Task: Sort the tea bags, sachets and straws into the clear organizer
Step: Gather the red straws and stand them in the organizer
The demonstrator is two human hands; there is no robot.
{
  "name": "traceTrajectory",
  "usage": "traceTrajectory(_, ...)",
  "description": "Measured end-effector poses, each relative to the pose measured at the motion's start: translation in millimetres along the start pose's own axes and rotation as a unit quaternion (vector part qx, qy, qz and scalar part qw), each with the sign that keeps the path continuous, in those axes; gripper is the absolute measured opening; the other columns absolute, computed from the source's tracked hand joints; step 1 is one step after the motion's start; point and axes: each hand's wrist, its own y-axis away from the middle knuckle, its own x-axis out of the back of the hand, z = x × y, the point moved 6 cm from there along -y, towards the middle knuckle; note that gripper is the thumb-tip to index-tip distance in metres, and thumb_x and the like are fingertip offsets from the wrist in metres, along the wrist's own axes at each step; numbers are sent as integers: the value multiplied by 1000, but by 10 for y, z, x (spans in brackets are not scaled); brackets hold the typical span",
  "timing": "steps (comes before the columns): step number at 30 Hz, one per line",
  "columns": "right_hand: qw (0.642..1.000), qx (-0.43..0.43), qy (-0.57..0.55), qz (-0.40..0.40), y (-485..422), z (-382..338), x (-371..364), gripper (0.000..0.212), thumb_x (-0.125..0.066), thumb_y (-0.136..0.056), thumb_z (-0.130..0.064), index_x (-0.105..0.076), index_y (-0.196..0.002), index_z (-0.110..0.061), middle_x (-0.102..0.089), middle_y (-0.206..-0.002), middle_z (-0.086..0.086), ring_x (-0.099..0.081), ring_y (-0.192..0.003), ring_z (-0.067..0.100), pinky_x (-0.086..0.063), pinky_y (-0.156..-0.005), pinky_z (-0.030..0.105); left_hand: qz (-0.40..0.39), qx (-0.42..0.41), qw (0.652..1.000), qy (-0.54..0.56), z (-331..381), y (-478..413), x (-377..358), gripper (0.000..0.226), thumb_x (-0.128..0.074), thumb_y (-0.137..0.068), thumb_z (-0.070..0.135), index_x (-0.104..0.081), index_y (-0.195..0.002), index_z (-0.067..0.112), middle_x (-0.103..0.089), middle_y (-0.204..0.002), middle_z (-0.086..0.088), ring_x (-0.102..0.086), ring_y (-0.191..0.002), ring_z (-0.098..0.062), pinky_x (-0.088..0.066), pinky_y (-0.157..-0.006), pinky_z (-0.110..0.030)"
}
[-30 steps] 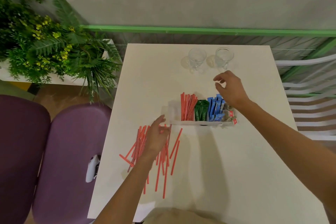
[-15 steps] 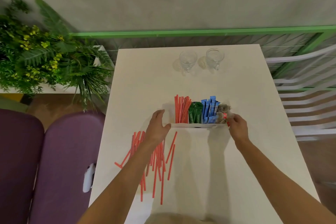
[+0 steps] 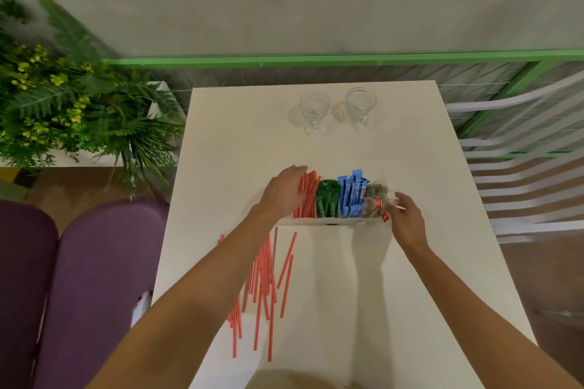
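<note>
Head view, looking down on a white surface (image 3: 331, 278). We see the clear organizer (image 3: 331, 220) standing near the middle of the surface, its long side parallel to the near edge. From left to right its compartments hold upright red straws (image 3: 308, 196), green sachets (image 3: 328, 200), blue sachets (image 3: 353, 196) and tea bags (image 3: 374, 197) with red tags.

The left hand (image 3: 284, 191) lies against the left end of the organizer, fingers spread and curled over the tops of the red straws there, touching them. We cannot tell whether it grips the organizer wall or merely rests on it.

The right hand (image 3: 406, 218) sits at the right end of the organizer, just beside the tea bags. Its fingers are drawn narrow around what appears to be a tea-bag tag or string, though the blur there leaves us unsure of the exact item pinched.

A loose scatter of straws (image 3: 264, 287) lies flat on the surface between the organizer and the near edge, toward the left edge, partly beneath the left forearm. They point roughly toward the far edge and overlap one another.

Two empty glasses (image 3: 336, 107) stand side by side near the far edge. Beyond the left edge we note purple chairs (image 3: 94, 278) and a leafy plant (image 3: 72, 104).
</note>
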Motion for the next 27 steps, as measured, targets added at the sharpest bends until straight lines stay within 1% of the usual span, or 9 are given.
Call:
traceTrajectory(7,993,107,38,37,46,-335,99,44,-55,-95,-16,-46,-138,-16,-41,-142,7,-40,-131,22,-36,-109,38,66,-6,995,72,-99,101,170,64,-56,-93,9,-30,-150,18,-29,-156,0,-23,-144,-16,-17,-114,-24)
traceTrajectory(10,984,164,40,58,151,-544,134,34,-56,-94,-13,-54,-128,-16,-49,-132,4,-46,-122,20,-38,-96,27,150,29,976,154,-245,403,293,48,-58,-92,8,-49,-138,20,-50,-139,2,-48,-124,-13,-39,-105,-26)
traceTrajectory(13,985,156,-62,39,274,-700,174,16,-54,-93,-10,-63,-106,-15,-64,-101,4,-60,-92,18,-46,-71,18,204,98,948,222,-472,879,282,27,-60,-91,5,-65,-112,21,-67,-103,5,-64,-90,-10,-54,-79,-23)
traceTrajectory(15,979,157,-127,-20,388,-790,105,12,-53,-94,-5,-65,-94,-7,-65,-75,11,-59,-66,16,-46,-59,21,191,160,939,236,-674,1211,138,19,-60,-91,5,-69,-100,20,-70,-86,4,-68,-78,-13,-57,-76,-23)
traceTrajectory(17,979,152,-113,-81,520,-742,-62,15,-52,-94,-2,-66,-89,-3,-62,-66,15,-54,-54,14,-43,-54,18,137,204,952,183,-824,1469,-111,15,-60,-92,10,-71,-97,18,-72,-83,3,-68,-72,-11,-58,-79,-25)
traceTrajectory(20,975,99,3,-201,708,-424,-490,19,-54,-92,-3,-70,-85,-11,-69,-65,10,-59,-53,15,-42,-52,14,56,248,964,82,-926,1682,-426,8,-62,-92,23,-68,-98,21,-71,-91,3,-62,-74,-4,-54,-78,-19)
traceTrajectory(22,954,41,75,-286,839,-150,-762,18,-56,-91,-6,-71,-81,-12,-72,-67,9,-63,-54,16,-42,-49,14,50,265,963,31,-959,1725,-488,22,-61,-92,34,-63,-108,19,-65,-103,4,-60,-84,-7,-52,-81,-21)
traceTrajectory(25,936,-6,143,-323,975,150,-983,17,-56,-90,-9,-71,-81,-9,-73,-71,8,-64,-54,14,-43,-46,13,31,276,960,-13,-1000,1666,-534,50,-60,-89,48,-53,-128,16,-58,-124,1,-59,-111,-18,-52,-96,-33)
traceTrajectory(27,923,-8,177,-342,1080,270,-1080,16,-56,-90,-10,-70,-82,-9,-73,-71,6,-63,-54,11,-49,-52,17,7,269,962,-39,-973,1598,-584,62,-61,-87,53,-49,-134,15,-56,-130,-1,-57,-117,-20,-51,-97,-36)
